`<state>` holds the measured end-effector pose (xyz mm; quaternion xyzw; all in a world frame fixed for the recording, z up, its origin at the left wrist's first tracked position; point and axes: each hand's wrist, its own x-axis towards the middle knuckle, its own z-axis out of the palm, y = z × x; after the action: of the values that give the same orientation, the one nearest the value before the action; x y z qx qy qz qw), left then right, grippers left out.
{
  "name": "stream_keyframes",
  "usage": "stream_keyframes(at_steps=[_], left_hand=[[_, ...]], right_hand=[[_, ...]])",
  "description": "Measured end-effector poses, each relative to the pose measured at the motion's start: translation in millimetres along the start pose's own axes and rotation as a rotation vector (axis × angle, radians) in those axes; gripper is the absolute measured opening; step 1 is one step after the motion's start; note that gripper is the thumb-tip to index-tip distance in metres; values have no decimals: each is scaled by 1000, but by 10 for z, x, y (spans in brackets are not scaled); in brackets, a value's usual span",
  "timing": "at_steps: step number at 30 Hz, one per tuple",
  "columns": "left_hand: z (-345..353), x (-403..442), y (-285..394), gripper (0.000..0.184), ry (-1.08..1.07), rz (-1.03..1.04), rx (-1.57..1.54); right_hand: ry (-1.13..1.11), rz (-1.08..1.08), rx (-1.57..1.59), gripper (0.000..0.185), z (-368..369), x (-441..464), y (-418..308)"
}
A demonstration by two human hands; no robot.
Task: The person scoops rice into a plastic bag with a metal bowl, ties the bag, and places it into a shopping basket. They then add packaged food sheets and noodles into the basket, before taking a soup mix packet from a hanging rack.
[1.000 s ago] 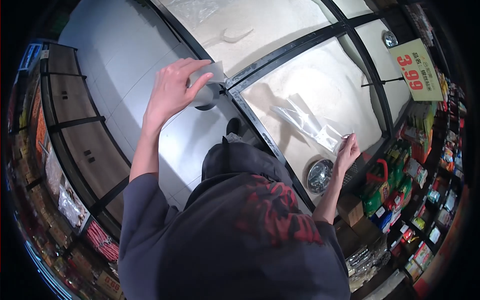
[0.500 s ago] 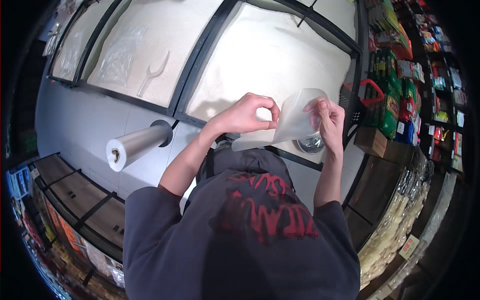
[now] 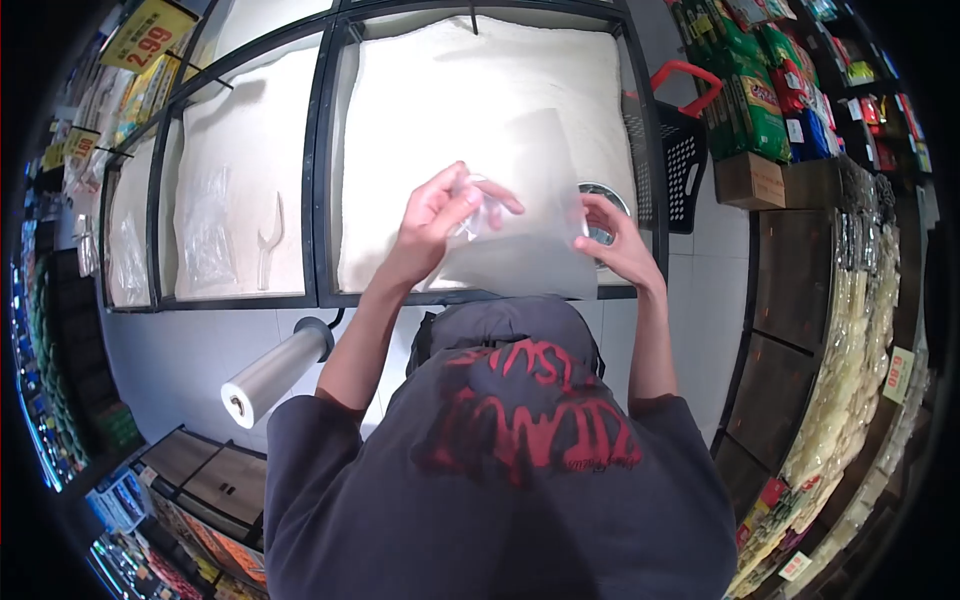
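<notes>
A thin, translucent plastic bag is stretched between my two hands over a bin of white grain. My left hand pinches the bag's left edge, where the plastic is bunched and blurred. On the other side my right hand grips the right edge between thumb and fingers. Behind my right fingers a round, shiny metal bowl or scoop rests in the grain, partly hidden by that hand.
A roll of plastic bags sticks out from the bin frame at lower left. Another grain bin at left holds a clear scoop and a plastic bag. A black basket with red handle stands right of the bin.
The bag is spread wider and hangs flatter between my hands, with my left hand now gripping its edge. My view has turned, so the bins look straighter and farther left.
</notes>
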<state>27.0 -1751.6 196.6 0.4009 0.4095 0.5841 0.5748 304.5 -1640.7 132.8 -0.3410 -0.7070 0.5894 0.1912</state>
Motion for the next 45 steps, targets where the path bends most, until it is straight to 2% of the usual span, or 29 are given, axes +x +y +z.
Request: stream_keyframes(at_steps=[1, 2, 4, 5, 6, 8, 9, 10, 12, 13, 15, 16, 18, 19, 20, 22, 23, 24, 25, 27, 28, 30, 34, 37, 42, 45], left_hand=[[0, 39, 65, 18, -11, -4, 8], [-4, 76, 131, 17, 64, 13, -16], [78, 159, 214, 19, 136, 33, -31], [144, 189, 248, 21, 260, 77, -1], [194, 216, 269, 24, 384, 120, 29], [82, 269, 156, 27, 376, 175, 41], [28, 300, 101, 29, 426, 230, -21], [-31, 316, 56, 31, 477, 285, -83], [-156, 317, 30, 24, 434, 322, -160], [-186, 327, 31, 24, 522, 332, -100], [-263, 317, 18, 23, 635, 315, -28], [-352, 344, -42, 23, 639, 314, -22], [-641, 405, -244, 21, 731, 278, 243], [-750, 345, -197, 30, 744, 76, 437], [-747, 299, -281, 30, 742, 75, 440], [-262, 209, -276, 64, 805, 390, 1614], [-71, 155, -322, 88, 685, 327, 1418], [146, 120, -370, 80, 580, 364, 1394], [315, 104, -455, 65, 468, 424, 1255], [593, 95, -561, 38, 287, 315, 1123], [710, 83, -612, 38, 291, 316, 1123], [866, 74, -688, 23, 327, 54, 924], [859, 69, -847, 21, 316, 30, 813], [815, 56, -883, 17, 327, 132, 811], [740, -3, -870, 10, 369, -24, 622], [691, -33, -768, 11, 375, -81, 666]], right_hand=[[-72, 111, 8, 67, -72, -5, 159], [-63, 106, 15, 67, -65, -29, 331], [-80, 268, 101, 76, -10, -73, 625], [-133, 314, 252, 84, 18, -119, 717], [-130, 307, 260, 84, 69, -171, 818], [-230, 124, 945, 88, 178, -250, 1002], [-252, 64, 1104, 81, 253, -250, 1014], [-252, 61, 1110, 81, 277, -247, 1099], [-210, 189, 844, 56, 323, -224, 1196], [-214, 188, 849, 56, 349, -197, 1183], [-91, 232, 823, 24, 395, -122, 1118], [-95, 233, 828, 24, 370, -98, 1080], [47, 287, 787, 12, 303, -9, 1042], [76, 286, 789, 11, 281, 40, 1048], [76, 286, 792, 11, 258, 78, 1054], [171, 240, 725, 11, 218, 140, 922], [171, 241, 728, 11, 230, 150, 823], [208, 211, 737, 11, 249, 153, 704], [242, 179, 744, 10, 272, 165, 601], [238, 158, 745, 10, 325, 176, 485], [239, 137, 747, 10, 350, 168, 414], [259, 159, 735, 11, 397, 171, 309], [282, 110, 668, 15, 477, 203, 178], [260, 102, 634, 18, 486, 234, 158], [134, 133, 577, 15, 393, 228, -42], [32, 189, 602, 14, 297, 208, -59]])
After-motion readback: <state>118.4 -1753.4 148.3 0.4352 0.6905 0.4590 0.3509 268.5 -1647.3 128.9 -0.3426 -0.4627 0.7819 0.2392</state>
